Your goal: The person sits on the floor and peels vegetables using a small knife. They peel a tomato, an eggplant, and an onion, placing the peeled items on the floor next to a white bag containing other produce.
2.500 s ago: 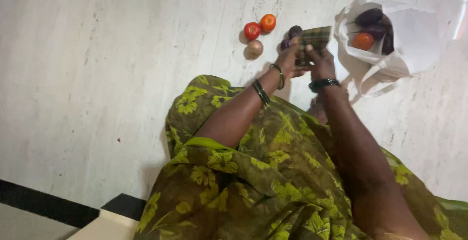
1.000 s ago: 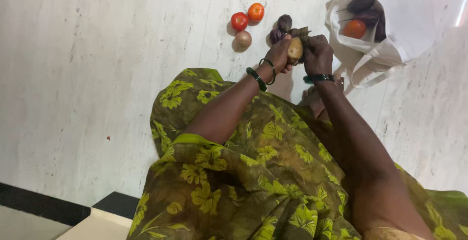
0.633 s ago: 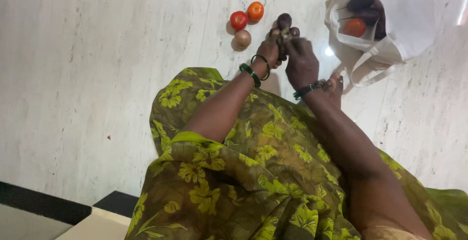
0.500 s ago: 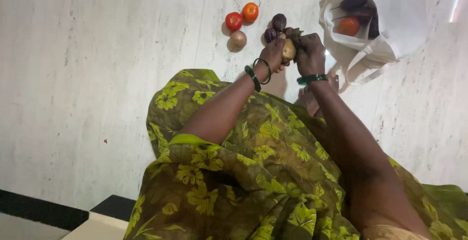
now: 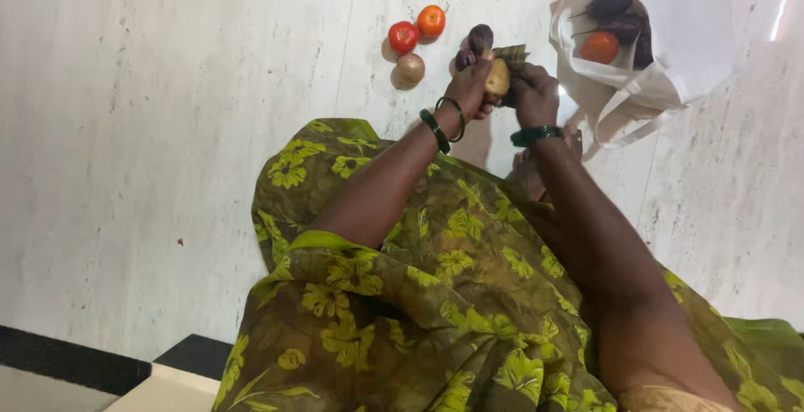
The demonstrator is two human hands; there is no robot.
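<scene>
My left hand (image 5: 471,90) holds a pale brown potato (image 5: 497,79) up over the floor. My right hand (image 5: 533,94) is closed on a dark checked cloth (image 5: 512,54) and presses it against the potato. Just beyond the hands, two dark purple vegetables (image 5: 473,45) lie on the floor. Two red tomatoes (image 5: 417,28) and a brown onion (image 5: 409,69) lie to their left.
A white cloth bag (image 5: 670,52) lies open at the upper right, with a tomato and dark aubergines inside. I sit on a pale marble floor (image 5: 167,127) in green flowered fabric (image 5: 402,295). A black-edged step (image 5: 92,366) runs along the lower left.
The flat checked cloth held earlier is now bunched in my right hand, rubbing back and forth over the potato that my left hand holds. The view has drifted slightly.
</scene>
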